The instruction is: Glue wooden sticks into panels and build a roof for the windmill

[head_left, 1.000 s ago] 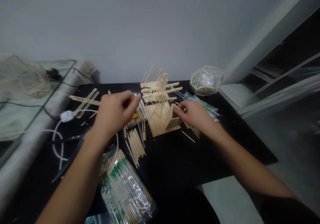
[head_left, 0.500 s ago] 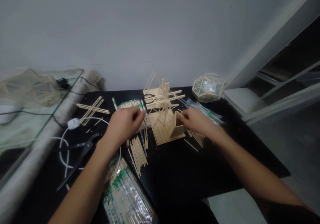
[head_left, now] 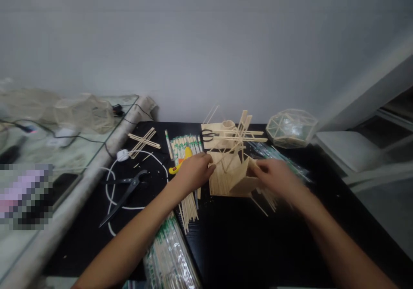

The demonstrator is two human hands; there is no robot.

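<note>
A model of pale wooden sticks stands on a flat stick base (head_left: pixel 219 181). Crossed paired sticks (head_left: pixel 247 136) form windmill-like blades above it. On the base's front right sits a small open-topped wooden box (head_left: pixel 241 179). My right hand (head_left: pixel 279 177) grips this box at its upper right rim, thumb and fingers closed. Over the base's left side, my left hand (head_left: pixel 196 168) has its fingers pinched together beside a thin slanting strut. Whatever lies between those fingertips is hidden. A yellow-handled tool (head_left: pixel 180 162) lies partly behind my left hand.
Loose sticks (head_left: pixel 189 211) and a plastic-wrapped chopstick pack (head_left: pixel 174 254) lie at front left. Dark shears (head_left: pixel 125 196) rest within a looped white cable (head_left: pixel 121 154). Further left are crossed sticks (head_left: pixel 143 142). A faceted stick frame (head_left: pixel 292 127) stands at back right.
The view has swung left, shifting things rightward. My left hand has moved from the chopsticks to the model's left side, uncovering the yellow tool. The blade sticks lean more. My right hand stays on the box.
</note>
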